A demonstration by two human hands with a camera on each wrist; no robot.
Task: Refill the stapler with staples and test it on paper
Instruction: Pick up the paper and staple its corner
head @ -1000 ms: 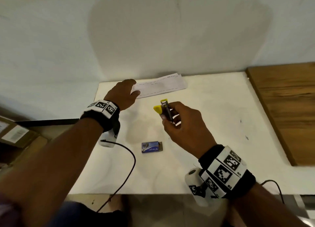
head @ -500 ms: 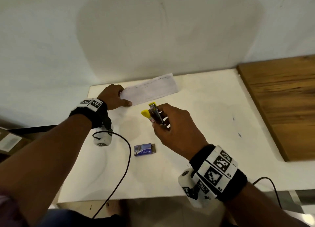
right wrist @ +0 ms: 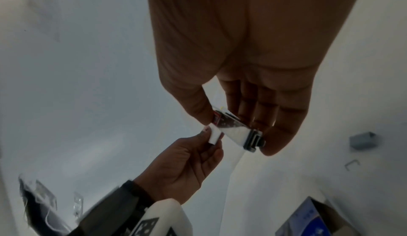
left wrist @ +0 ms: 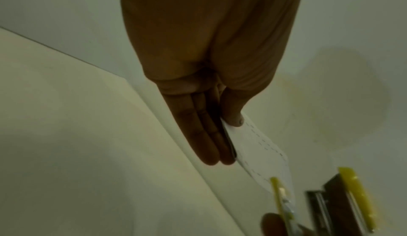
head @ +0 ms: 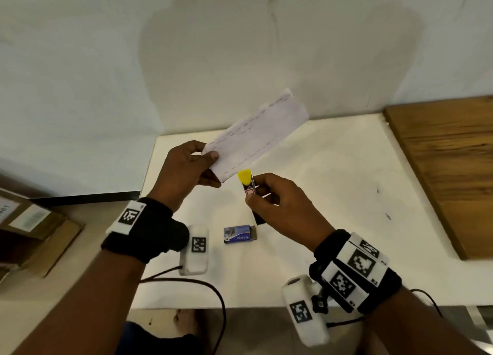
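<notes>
My left hand (head: 190, 167) pinches one end of a folded white paper strip (head: 256, 135), lifted off the table and slanting up to the right; thumb on top, fingers beneath (left wrist: 209, 135). My right hand (head: 277, 202) grips a small yellow-and-metal stapler (head: 248, 184), its yellow nose pointing up just below the paper's lower edge. In the left wrist view the stapler's (left wrist: 343, 198) mouth stands agape beside the paper's (left wrist: 259, 149) corner. The right wrist view shows the stapler (right wrist: 233, 126) between thumb and fingers. A blue staple box (head: 238, 234) lies half slid out on the white table (head: 333, 181).
A wooden board (head: 448, 167) lies along the table's right side. Cardboard boxes (head: 29, 221) sit low at the left, beyond the table edge. A black cable (head: 202, 285) runs from my left wrist over the front edge. The wall (head: 240, 47) rises directly behind the table.
My left hand has lifted the paper off the table and brought it toward the stapler. My right hand has kept hold of the stapler, now close under the paper's edge.
</notes>
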